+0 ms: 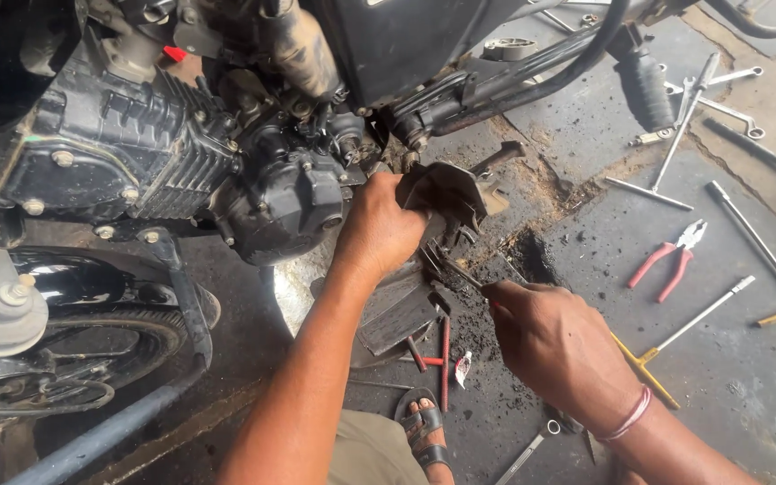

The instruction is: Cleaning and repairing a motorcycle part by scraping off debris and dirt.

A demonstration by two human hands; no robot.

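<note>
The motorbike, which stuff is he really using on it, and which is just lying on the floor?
In use: left hand gripping a dark metal plate by the engine; right hand holding a thin tool.

Lying about: red pliers, T-handle wrenches, spanners.

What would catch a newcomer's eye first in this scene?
The grimy black motorcycle engine fills the upper left. At centre, the left hand grips a dirty dark metal part while the right hand works a thin tool beneath it. Red-handled pliers lie on the floor, right.
</note>
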